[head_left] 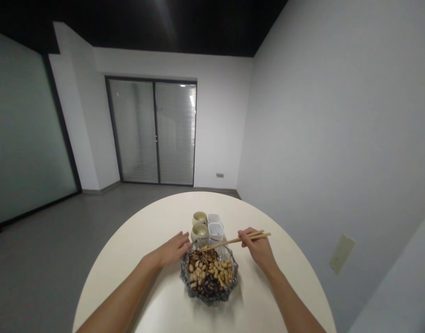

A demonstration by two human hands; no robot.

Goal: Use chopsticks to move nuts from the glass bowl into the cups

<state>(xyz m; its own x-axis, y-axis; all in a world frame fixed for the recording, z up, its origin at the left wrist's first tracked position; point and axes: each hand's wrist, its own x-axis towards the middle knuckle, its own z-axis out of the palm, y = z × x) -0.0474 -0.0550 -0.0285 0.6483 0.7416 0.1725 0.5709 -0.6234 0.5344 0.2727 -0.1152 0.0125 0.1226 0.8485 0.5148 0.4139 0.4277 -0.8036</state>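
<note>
A pair of wooden chopsticks point(229, 241) is gripped in my right hand point(256, 245), pointing left. Their tips reach over the back of a faceted glass bowl point(236, 273). Dark brown sunflower-like seeds point(205, 256) lie under the tips; whether anything is pinched there is too small to tell. Also in the bowl are pale pistachio-like nuts point(197, 273), peanuts in their shells point(222, 272) and a dark, shiny pile point(210, 286). My left hand point(176, 249) rests at the bowl's left rim, its fingers stretched out.
Behind the bowl stand two yellowish-green cups point(199, 231) and two small white square containers point(216, 231). All are on a round cream table point(264, 296). A white wall point(320, 115) runs along the right, and a glazed door point(153, 134) with blinds is at the back.
</note>
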